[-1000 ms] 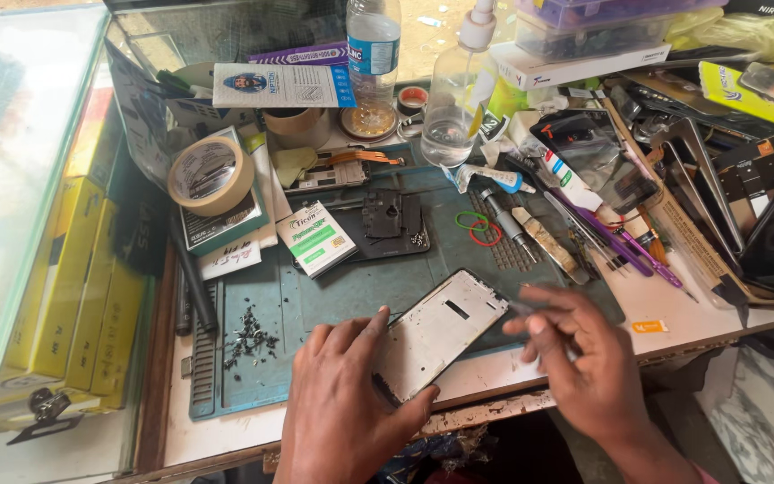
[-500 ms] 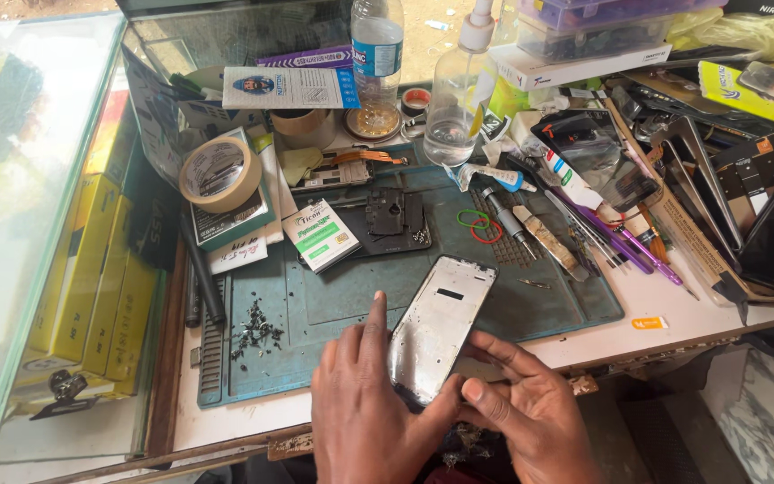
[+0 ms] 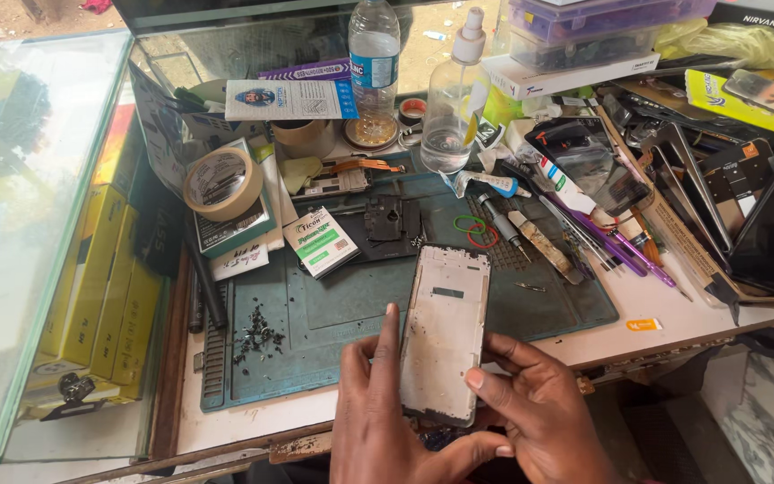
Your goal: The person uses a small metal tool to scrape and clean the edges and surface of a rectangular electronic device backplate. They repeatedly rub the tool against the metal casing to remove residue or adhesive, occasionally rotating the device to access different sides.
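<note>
A white phone frame with dark edges lies lengthwise over the front of the blue-green work mat. My left hand grips its left side, index finger stretched up along the edge. My right hand holds its lower right side, thumb pressed on the face. Both hands sit at the table's front edge.
A pile of tiny dark screws lies on the mat's left. A black phone part, tape roll, small card box, rubber bands, tools, two bottles and phone screens crowd the back and right. A glass case stands left.
The phone frame has turned from slanted to upright and moved toward me. My right hand came in from the right and took hold of its lower right side.
</note>
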